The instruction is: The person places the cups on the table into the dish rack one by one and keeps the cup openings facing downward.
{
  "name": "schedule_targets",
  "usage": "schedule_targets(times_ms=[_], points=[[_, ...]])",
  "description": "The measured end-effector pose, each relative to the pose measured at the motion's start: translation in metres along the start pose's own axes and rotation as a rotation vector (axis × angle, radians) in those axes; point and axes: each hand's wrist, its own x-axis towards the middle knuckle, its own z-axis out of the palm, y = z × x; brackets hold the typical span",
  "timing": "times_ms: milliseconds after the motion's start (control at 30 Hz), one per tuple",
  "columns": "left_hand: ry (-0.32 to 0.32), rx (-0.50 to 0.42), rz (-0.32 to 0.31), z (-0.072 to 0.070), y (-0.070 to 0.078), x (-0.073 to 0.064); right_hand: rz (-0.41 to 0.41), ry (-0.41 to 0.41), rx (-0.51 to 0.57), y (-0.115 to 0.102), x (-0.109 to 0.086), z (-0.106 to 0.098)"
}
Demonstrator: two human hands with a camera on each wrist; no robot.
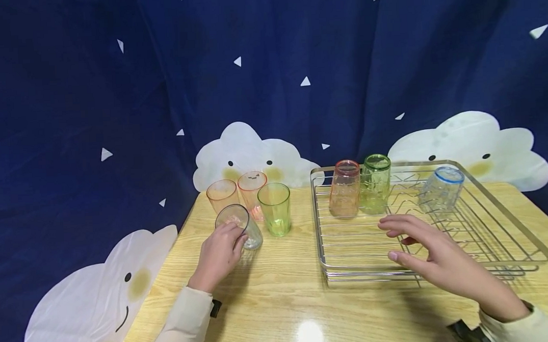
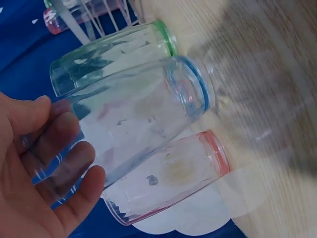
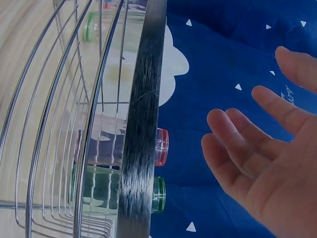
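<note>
My left hand [image 1: 220, 252] holds a clear drinking glass [image 1: 254, 237] by its rim. The glass leans a little, open end up, and its base shows a blue ring in the left wrist view. Close around it stand an orange glass [image 1: 222, 190], a pinkish-red glass [image 1: 254, 197] and a green glass [image 1: 276, 211], all upright on the table. My right hand [image 1: 436, 256] hovers above the front of a wire dish rack [image 1: 320, 240], its fingers loosely bent and holding nothing.
Upside down in the rack are a red glass [image 1: 345, 193] and a green glass [image 1: 375, 189] side by side at the back left. A blue-ringed glass [image 1: 440, 192] leans farther right. The rack sits on a wooden table [image 1: 280, 303]; a dark blue curtain [image 1: 268, 49] hangs behind.
</note>
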Motion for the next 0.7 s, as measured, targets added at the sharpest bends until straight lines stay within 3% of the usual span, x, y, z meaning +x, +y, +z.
schedule_targets(times_ms=[300, 700], points=[[0.064, -0.014, 0.006, -0.007, 0.005, -0.005, -0.004, -0.007, 0.005, 0.001, -0.001, 0.003], [0.157, -0.049, 0.011, -0.025, 0.025, -0.007, 0.026, -0.010, 0.015, -0.001, -0.002, 0.000]])
